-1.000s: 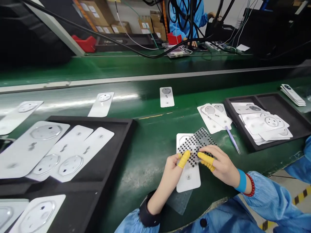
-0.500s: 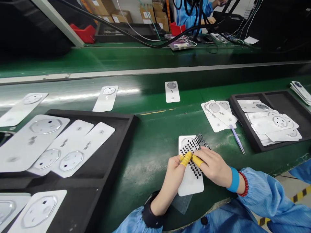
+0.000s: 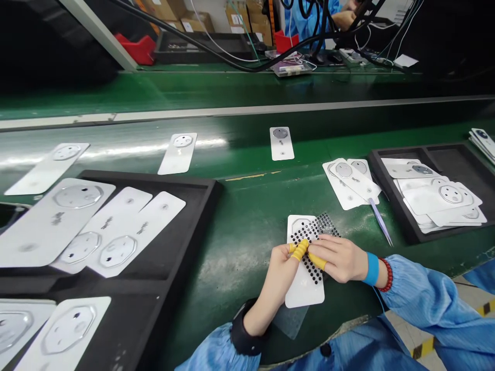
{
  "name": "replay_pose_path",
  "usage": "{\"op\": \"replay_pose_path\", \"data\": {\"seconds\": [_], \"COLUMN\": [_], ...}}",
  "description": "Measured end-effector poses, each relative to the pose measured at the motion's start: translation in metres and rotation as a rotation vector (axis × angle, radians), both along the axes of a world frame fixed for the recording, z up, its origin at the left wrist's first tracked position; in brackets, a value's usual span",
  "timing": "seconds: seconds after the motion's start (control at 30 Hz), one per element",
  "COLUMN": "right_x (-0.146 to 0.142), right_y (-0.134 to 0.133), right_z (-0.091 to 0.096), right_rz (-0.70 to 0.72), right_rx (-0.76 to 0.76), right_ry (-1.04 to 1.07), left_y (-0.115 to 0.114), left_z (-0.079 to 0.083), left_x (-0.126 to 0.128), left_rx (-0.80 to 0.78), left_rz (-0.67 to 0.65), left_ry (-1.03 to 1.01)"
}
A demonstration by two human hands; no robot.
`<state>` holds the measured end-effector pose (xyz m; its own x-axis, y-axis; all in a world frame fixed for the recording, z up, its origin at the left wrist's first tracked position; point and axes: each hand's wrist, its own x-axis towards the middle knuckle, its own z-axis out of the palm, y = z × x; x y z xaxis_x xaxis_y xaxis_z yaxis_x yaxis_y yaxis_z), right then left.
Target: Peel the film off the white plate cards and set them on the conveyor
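Observation:
On the green bench a white card (image 3: 305,291) lies lengthwise, with a sheet punched with rows of black dots (image 3: 307,252) over its upper half. My left hand (image 3: 276,278) and my right hand (image 3: 334,257) meet on that sheet. Yellow finger cots (image 3: 301,252) cover their fingertips, which pinch the sheet against the card. A clear film (image 3: 290,320) sticks out beneath the card's lower end. Thin tweezers (image 3: 381,221) lie to the right, beyond my right hand.
Black foam trays (image 3: 425,190) holding white cards stand to the right and left. Loose cards (image 3: 348,183) lie on the green bench. A co-worker's blue sleeve (image 3: 309,15) and cables show at the far bench, with cardboard boxes (image 3: 193,20) behind.
The dotted sheet has swung from a slant to lie more along the card. My hands have drawn closer together on it, and the view has shifted slightly.

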<state>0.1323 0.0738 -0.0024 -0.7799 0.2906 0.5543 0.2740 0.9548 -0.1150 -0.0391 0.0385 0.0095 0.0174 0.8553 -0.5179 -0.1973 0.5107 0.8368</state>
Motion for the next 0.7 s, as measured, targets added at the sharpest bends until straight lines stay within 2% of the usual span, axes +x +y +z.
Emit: {"op": "replay_pose_path", "data": {"seconds": [0.17, 0.27, 0.37, 0.43, 0.53, 0.7], "right_x": [0.021, 0.038, 0.040, 0.030, 0.006, -0.023], "right_y": [0.006, 0.009, 0.011, 0.010, 0.004, -0.008], "right_z": [-0.003, -0.002, 0.012, 0.026, 0.043, 0.048], "right_rz": [-0.157, -0.197, -0.261, -0.310, -0.326, -0.357], "right_rx": [-0.376, -0.532, -0.696, -0.799, -0.827, -0.761], "right_ry": [-0.054, -0.030, 0.143, 0.335, 0.495, 0.515], "left_y": [0.004, -0.001, -0.013, -0.022, -0.032, -0.036], "left_z": [0.004, 0.006, 0.007, 0.007, 0.007, 0.005], "left_x": [-0.012, -0.018, -0.014, -0.008, -0.002, -0.002], "left_rx": [0.080, 0.144, 0.259, 0.256, 0.248, 0.511], "left_rz": [0.018, 0.080, 0.184, 0.180, 0.128, -0.040], "left_ry": [0.110, 0.187, 0.222, 0.152, 0.118, 0.346]}}
